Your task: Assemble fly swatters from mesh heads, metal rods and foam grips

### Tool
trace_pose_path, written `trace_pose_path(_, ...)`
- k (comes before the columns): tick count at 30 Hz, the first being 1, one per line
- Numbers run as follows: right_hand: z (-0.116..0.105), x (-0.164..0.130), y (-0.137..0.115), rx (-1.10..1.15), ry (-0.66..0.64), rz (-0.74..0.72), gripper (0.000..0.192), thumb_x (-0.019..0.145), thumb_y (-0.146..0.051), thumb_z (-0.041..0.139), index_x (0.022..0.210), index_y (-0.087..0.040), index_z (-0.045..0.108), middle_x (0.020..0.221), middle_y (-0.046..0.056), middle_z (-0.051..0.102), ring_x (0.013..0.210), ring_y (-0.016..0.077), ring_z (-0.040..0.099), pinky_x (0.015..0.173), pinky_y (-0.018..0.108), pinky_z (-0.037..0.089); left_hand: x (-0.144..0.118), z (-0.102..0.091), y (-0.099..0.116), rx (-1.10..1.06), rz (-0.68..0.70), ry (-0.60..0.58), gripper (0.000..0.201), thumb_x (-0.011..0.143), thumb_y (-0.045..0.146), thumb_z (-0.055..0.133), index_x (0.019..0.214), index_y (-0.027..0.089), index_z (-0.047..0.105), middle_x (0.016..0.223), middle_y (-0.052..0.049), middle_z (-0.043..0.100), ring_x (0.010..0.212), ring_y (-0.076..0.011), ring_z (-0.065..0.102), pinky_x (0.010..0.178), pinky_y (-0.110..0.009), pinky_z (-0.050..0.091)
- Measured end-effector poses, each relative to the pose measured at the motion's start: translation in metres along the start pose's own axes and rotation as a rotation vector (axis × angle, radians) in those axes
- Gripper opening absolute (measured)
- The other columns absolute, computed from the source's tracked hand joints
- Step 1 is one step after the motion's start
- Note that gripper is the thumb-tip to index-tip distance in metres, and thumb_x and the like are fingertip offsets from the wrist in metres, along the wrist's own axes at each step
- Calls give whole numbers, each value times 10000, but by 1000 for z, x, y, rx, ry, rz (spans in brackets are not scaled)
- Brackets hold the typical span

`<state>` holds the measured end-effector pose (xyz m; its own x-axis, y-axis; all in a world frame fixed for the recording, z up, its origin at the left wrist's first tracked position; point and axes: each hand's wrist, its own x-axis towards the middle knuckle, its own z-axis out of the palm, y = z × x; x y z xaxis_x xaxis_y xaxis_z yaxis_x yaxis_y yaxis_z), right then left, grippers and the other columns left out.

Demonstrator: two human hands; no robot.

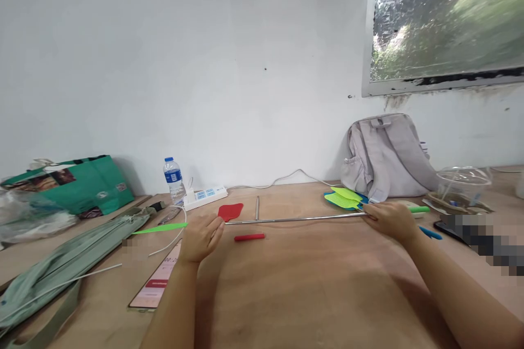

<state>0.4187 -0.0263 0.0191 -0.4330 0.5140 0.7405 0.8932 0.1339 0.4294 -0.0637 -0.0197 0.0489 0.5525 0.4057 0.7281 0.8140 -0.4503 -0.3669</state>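
Both of my hands hold a fly swatter with a long, thin metal rod (295, 219), stretched level above the table. My left hand (201, 237) is closed round its left end, where a flat green piece (161, 227), seen nearly edge-on, sticks out. Toward the other end, my right hand (391, 221) grips the rod, and a green handle (420, 209) shows beyond the fingers. Behind the rod lie a red swatter head (230, 211) and a short metal rod (257, 204). A red handle (249, 237) rests in front. Yellow-green and blue swatter heads (346, 196) lie near my right hand.
A phone (151, 289) lies beside my left forearm. To the left are a grey-green bag (77, 256), a green shopping bag (108, 185), a water bottle (173, 179) and a power strip (208, 195). A backpack (385, 158) leans on the wall; a blue handle (430, 233) lies right.
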Motion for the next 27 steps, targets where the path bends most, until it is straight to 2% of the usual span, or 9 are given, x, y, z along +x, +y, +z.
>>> trace_pose_path(6, -7, -18, 31, -13, 14, -39, 300, 793, -365, 467, 559, -199, 555, 519, 2, 591, 495, 117, 494, 507, 251, 212, -3, -10, -6, 104, 38, 82, 306, 853, 218, 325, 633, 174, 532, 594, -19, 539, 581, -142, 464, 572, -266, 327)
trace_pose_path(10, -10, -21, 35, 4, 51, -80, 267, 799, -338, 475, 593, -199, 572, 517, 3, 586, 491, 113, 492, 512, 246, 237, -6, -15, -10, 129, 78, 121, 289, 849, 203, 335, 635, 172, 527, 612, -23, 551, 581, -143, 460, 574, -267, 333)
trace_pose_path(13, -9, -24, 34, 33, -15, -73, 274, 803, -347, 462, 598, -204, 574, 515, 15, 574, 491, 122, 491, 513, 254, 247, -9, -18, -13, 133, 88, 124, 271, 843, 206, 351, 635, 185, 524, 623, -16, 556, 573, -137, 455, 574, -265, 335)
trace_pose_path(18, -9, -29, 36, 126, -215, 13, 288, 804, -388, 440, 618, -221, 583, 573, 51, 598, 555, 159, 538, 543, 279, 279, -11, -16, -14, 116, 80, 66, 256, 829, 223, 355, 640, 202, 526, 625, -8, 559, 577, -139, 461, 575, -269, 337)
trace_pose_path(21, -14, -28, 35, 161, -252, 70, 257, 791, -365, 444, 618, -222, 568, 599, 56, 606, 579, 171, 553, 554, 278, 297, -9, -13, -10, 89, 33, 36, 245, 816, 212, 354, 638, 202, 522, 624, -13, 551, 599, -150, 462, 593, -279, 340)
trace_pose_path(27, -34, -15, 30, 208, -216, 308, 202, 721, -401, 504, 629, -227, 549, 619, 3, 608, 567, 153, 548, 494, 231, 262, -14, -12, -16, 123, -176, 224, 193, 802, 199, 343, 717, 194, 516, 698, -52, 555, 647, -196, 429, 634, -336, 325)
